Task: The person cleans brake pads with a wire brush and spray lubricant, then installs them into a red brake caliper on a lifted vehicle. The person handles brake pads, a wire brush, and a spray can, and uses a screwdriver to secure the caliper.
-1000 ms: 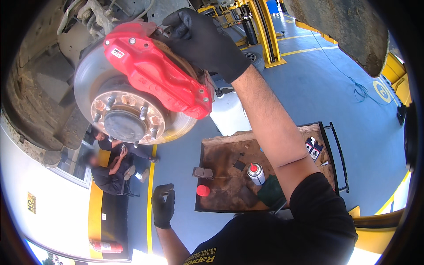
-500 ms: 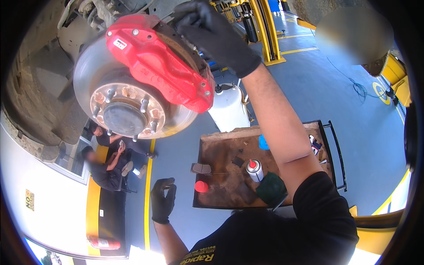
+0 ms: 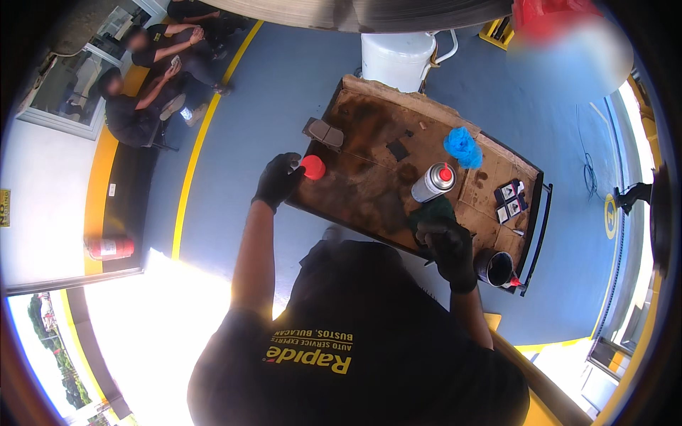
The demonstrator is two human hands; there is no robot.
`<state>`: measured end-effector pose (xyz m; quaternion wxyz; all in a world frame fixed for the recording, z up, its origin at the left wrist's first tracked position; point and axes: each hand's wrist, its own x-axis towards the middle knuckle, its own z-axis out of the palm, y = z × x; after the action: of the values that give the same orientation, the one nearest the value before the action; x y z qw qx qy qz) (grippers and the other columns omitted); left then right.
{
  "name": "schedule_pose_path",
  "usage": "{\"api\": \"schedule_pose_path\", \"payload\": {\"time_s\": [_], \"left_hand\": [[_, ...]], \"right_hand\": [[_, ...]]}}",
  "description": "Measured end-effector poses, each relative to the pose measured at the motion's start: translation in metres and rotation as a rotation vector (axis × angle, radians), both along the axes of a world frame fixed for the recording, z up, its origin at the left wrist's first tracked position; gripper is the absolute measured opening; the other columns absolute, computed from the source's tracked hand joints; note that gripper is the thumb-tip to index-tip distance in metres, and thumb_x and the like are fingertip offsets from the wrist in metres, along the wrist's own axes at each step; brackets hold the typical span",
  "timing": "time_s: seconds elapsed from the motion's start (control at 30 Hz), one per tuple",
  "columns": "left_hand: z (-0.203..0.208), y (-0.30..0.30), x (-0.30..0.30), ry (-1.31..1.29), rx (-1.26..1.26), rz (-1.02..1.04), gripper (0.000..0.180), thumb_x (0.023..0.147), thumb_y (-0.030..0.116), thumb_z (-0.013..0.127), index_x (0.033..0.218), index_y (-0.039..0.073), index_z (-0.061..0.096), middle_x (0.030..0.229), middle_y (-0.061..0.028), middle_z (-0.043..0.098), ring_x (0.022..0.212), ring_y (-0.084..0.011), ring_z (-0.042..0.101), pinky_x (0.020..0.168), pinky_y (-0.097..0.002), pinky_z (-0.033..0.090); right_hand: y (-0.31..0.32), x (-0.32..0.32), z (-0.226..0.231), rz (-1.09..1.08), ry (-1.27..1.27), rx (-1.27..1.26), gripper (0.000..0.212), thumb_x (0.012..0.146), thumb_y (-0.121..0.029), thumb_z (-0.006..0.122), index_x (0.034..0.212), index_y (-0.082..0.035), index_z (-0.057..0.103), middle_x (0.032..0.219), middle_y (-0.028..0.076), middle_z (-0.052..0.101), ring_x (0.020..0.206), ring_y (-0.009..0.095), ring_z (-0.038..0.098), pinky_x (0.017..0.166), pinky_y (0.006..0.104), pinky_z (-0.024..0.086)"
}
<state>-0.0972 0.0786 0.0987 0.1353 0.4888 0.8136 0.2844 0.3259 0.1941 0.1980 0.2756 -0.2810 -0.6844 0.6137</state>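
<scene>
My left hand (image 3: 278, 180), in a black glove, is at the left edge of a cardboard-lined cart top (image 3: 355, 181). Its fingers are curled into a pinch beside a round red cap (image 3: 312, 167); what they hold, if anything, is unclear. A grey brake pad (image 3: 325, 133) lies just beyond the cap. My right hand (image 3: 452, 252), also gloved, is closed over the cart's near edge, against a dark green cloth (image 3: 432, 211). Anything inside that fist is hidden. A spray can with a red nozzle (image 3: 433, 182) stands right behind the cloth.
A crumpled blue cloth (image 3: 462, 147), small boxes (image 3: 510, 201) and a dark open can (image 3: 494, 268) are on the cart's right. Overhead is the brake disc's rim (image 3: 369, 15). A white tank (image 3: 398, 60) stands behind. Seated people (image 3: 135, 106) and a fire extinguisher (image 3: 110, 248) are left.
My view has swung down from the red caliper and disc to the cart. My right hand has come down from the caliper to the green cloth. The left hand is now beside the red cap.
</scene>
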Motion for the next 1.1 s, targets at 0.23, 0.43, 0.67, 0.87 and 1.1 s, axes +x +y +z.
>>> {"api": "schedule_pose_path", "payload": {"time_s": [0.23,0.43,0.67,0.87,1.1], "left_hand": [[-0.102,0.135,-0.104,0.113,-0.222,-0.137,0.038,0.096,0.033,0.069,0.112,-0.001,0.069,0.102,-0.0167,0.074,0.083,-0.0237,0.074,0.072,-0.0345,0.059],[-0.161,0.150,-0.154,-0.121,0.024,-0.438,0.030,0.095,0.030,0.066,0.114,0.007,0.063,0.079,-0.0161,0.073,0.080,-0.0334,0.073,0.069,-0.0434,0.058],[-0.041,0.112,-0.080,-0.374,0.218,-0.309,0.024,0.100,0.021,0.063,0.113,0.001,0.062,0.090,-0.0187,0.071,0.078,-0.0291,0.070,0.073,-0.0394,0.056],[0.002,0.071,-0.026,-1.630,0.185,-0.013,0.019,0.101,0.016,0.061,0.110,0.000,0.062,0.108,-0.0138,0.069,0.087,-0.0272,0.069,0.076,-0.0389,0.056],[0.028,0.037,0.030,-1.739,0.049,0.061,0.017,0.098,0.005,0.057,0.115,0.002,0.062,0.110,-0.0131,0.069,0.093,-0.0268,0.070,0.078,-0.0362,0.059]], "right_hand": [[-0.028,-0.051,-0.019,-0.187,-0.284,0.689,0.024,0.083,0.000,0.071,0.107,-0.006,0.071,0.100,0.014,0.071,0.087,0.032,0.071,0.078,0.0388,0.056],[-0.077,-0.114,-0.023,-0.236,-0.292,0.326,0.017,0.091,-0.004,0.068,0.107,-0.003,0.070,0.101,0.016,0.069,0.087,0.035,0.070,0.076,0.0400,0.056],[-0.110,-0.125,-0.073,-0.294,-0.464,0.372,0.020,0.091,-0.013,0.069,0.110,-0.004,0.069,0.100,0.017,0.069,0.087,0.036,0.070,0.076,0.0423,0.057],[-0.103,-0.162,-0.093,-0.452,-0.292,0.318,0.026,0.090,-0.014,0.069,0.115,-0.005,0.067,0.102,0.018,0.068,0.091,0.038,0.069,0.080,0.0454,0.056],[-0.095,-0.177,-0.052,-0.641,-0.552,0.932,0.039,0.082,-0.014,0.073,0.120,-0.011,0.069,0.117,0.010,0.067,0.106,0.034,0.064,0.089,0.0481,0.052]]}}
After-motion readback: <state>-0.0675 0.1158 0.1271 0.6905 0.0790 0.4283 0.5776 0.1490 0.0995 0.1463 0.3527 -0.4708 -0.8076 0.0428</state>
